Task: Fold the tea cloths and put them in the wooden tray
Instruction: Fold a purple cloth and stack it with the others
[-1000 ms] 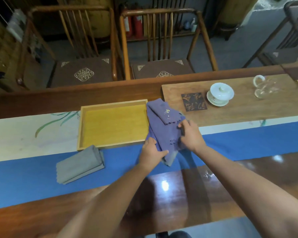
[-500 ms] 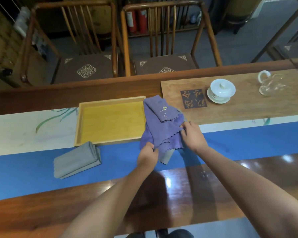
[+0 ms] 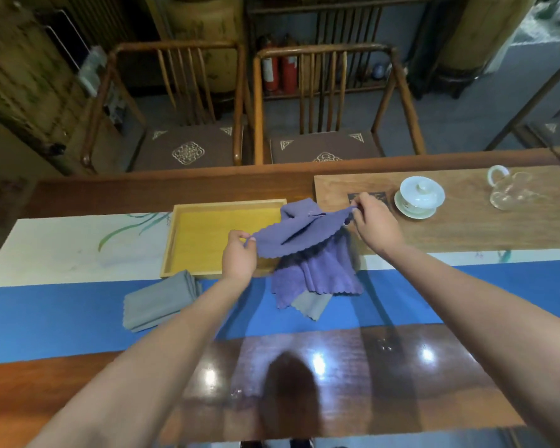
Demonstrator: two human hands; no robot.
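Both hands have lifted one purple cloth point(image 3: 299, 234) off the pile point(image 3: 317, 273) beside the wooden tray point(image 3: 188, 240); left hand point(image 3: 240, 253) and right hand point(image 3: 374, 221) each pinch a corner. Keep it taut, edges level, before folding.

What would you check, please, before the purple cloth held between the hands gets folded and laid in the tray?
1. Left hand pinches a corner of the lifted purple cloth: ok.
2. Right hand pinches the opposite corner: ok.
3. Cloth spread flat between the hands: not ok, it sags with a crease.
4. Lifted cloth free of the purple cloth heaped below: cannot tell.
5. Wooden tray floor bare to receive it: ok.
6. Folded grey cloth already in the tray: not ok, it lies on the blue runner.
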